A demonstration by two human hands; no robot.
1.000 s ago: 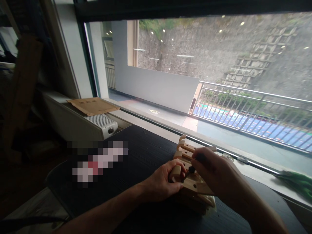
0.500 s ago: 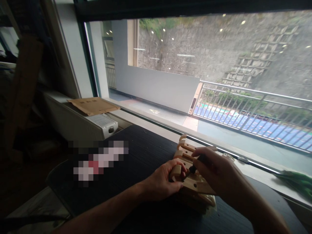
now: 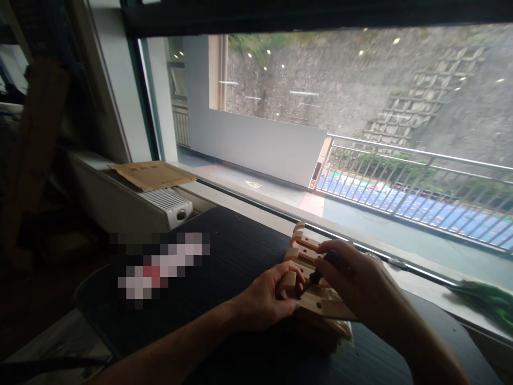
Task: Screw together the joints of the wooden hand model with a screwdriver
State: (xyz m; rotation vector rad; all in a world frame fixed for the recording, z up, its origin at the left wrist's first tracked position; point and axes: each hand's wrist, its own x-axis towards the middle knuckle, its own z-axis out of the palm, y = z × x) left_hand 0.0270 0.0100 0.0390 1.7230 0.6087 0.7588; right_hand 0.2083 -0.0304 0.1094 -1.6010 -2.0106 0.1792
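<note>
Daylight is falling through a wide window (image 3: pixel 145 107) onto a dark table (image 3: pixel 236 251), where a curled wooden piece (image 3: pixel 331 309) is lying at the front of a row of similar pieces (image 3: pixel 308 258). Its long axis is running from the curl, on its left, out toward the right wrist. The left hand (image 3: pixel 260 299) is wrapping fingers and thumb around the curl, so it is sitting nearer that end; the right hand (image 3: pixel 352 272), over the piece's flat part, is pinching a dark-handled tool (image 3: pixel 315 278) whose shaft is slanting down toward the curl's base. Whether its tip is entering a hole, I cannot tell. Clear plastic (image 3: pixel 343 337) is showing beneath the piece. Well off to its left, a brown envelope (image 3: pixel 152 174) is resting on a white unit (image 3: pixel 178 215); a green bundle (image 3: pixel 487 303) is lying to its right.
</note>
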